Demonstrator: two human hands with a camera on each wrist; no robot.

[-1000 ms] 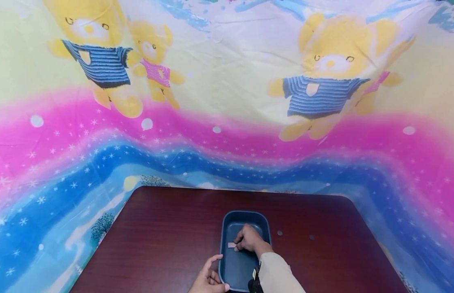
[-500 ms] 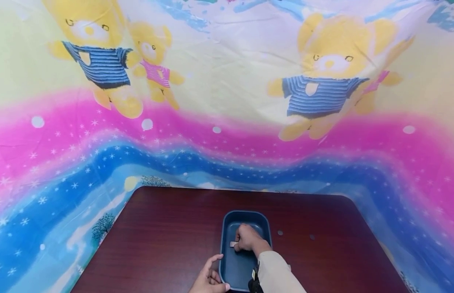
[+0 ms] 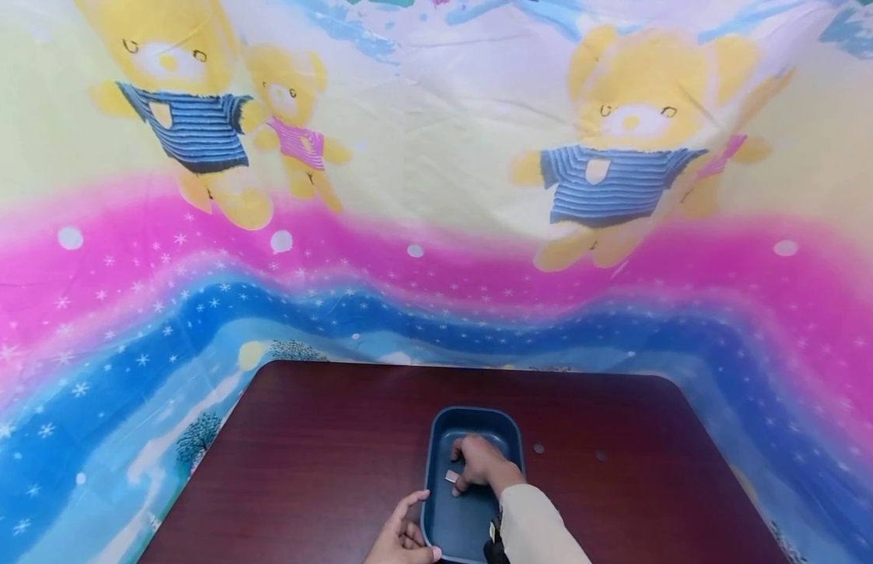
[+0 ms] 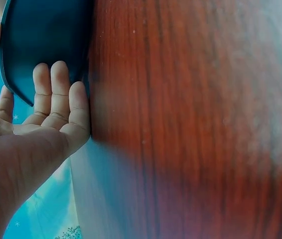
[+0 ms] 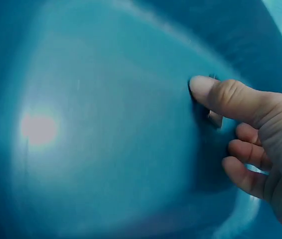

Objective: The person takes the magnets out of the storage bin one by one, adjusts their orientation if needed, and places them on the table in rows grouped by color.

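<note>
A deep blue-grey rectangular tray [image 3: 438, 531] with rounded corners stands on the table. My right hand [image 3: 481, 462] reaches down into it, thumb and fingers spread apart. Between them, by the thumb, lies a small flat rectangular piece [image 3: 452, 475], pale pinkish on top. In the right wrist view the thumb partly covers that small piece [image 5: 215, 118], and three fingertips hang apart from it. Outside the tray's near left corner, my left hand [image 3: 401, 536] touches the rim with index finger and thumb. The left wrist view has its other fingers [image 4: 60, 92] resting relaxed against the tray's side.
Two small round grey discs [image 3: 539, 449] lie on the table to the right of the tray. The dark reddish-brown table [image 3: 323, 470] ends at a far edge with rounded corners. Behind it hangs a cloth [image 3: 422, 196] printed with bears.
My right thumb and fingers have spread away from the small rectangular piece, which they pinched half a second ago. The piece now lies slightly turned and nearer to me. The left hand stays in place.
</note>
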